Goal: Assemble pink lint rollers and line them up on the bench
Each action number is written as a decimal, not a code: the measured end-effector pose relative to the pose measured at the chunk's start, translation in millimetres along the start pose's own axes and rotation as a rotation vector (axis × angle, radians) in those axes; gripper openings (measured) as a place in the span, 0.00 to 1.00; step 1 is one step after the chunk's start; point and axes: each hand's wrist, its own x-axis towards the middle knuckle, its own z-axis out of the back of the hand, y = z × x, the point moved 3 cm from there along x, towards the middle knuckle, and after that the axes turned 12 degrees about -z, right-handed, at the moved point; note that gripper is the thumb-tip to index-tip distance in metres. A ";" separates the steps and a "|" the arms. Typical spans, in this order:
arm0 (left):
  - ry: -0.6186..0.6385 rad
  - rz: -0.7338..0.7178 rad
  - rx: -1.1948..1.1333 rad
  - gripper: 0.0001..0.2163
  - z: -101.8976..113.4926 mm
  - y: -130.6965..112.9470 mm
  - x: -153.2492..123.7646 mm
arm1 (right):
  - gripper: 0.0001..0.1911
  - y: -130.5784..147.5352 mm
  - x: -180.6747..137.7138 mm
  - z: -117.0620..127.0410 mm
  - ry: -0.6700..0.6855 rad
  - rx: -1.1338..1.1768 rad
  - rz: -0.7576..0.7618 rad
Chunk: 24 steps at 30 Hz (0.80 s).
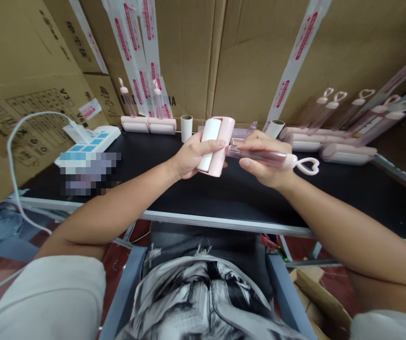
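Observation:
My left hand [191, 156] is closed around the head of a lint roller [218, 160], a pink casing with a white roll in it, thumb across its front. In my right hand [270, 163] is the clear pink lint roller handle [263, 157], which ends in a heart-shaped loop [308, 166] pointing right. The handle's inner end meets the casing's right side; whether it is joined there I cannot tell. Both parts are held above the black tabletop [203, 198]. Behind my hands stands a white paper-cored roll [186, 128], with another roll [276, 128] to the right.
Two lint rollers [135, 123] stand handle-up at the back left, and several more [348, 152] line the back right. A white power strip [108, 139] with a plugged-in cable [14, 137] lies left, near a blurred patch. Taped cardboard [252, 56] walls the back. A metal edge [188, 218] runs along the front.

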 end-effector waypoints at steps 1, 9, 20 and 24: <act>-0.006 -0.001 0.002 0.31 -0.3 -0.1 -0.2 | 0.13 -1.3 -0.6 0.3 0.007 -0.006 -0.014; -0.047 -0.001 0.039 0.30 -1.9 1.2 -2.5 | 0.14 -9.5 -6.6 -5.0 -0.028 0.072 -0.146; -0.122 -0.018 0.212 0.25 18.2 8.4 13.3 | 0.18 -17.8 8.1 -4.2 -0.076 0.408 -0.371; -0.240 -0.124 0.604 0.21 53.8 0.9 25.3 | 0.17 -18.5 19.6 19.1 -0.360 0.418 -0.309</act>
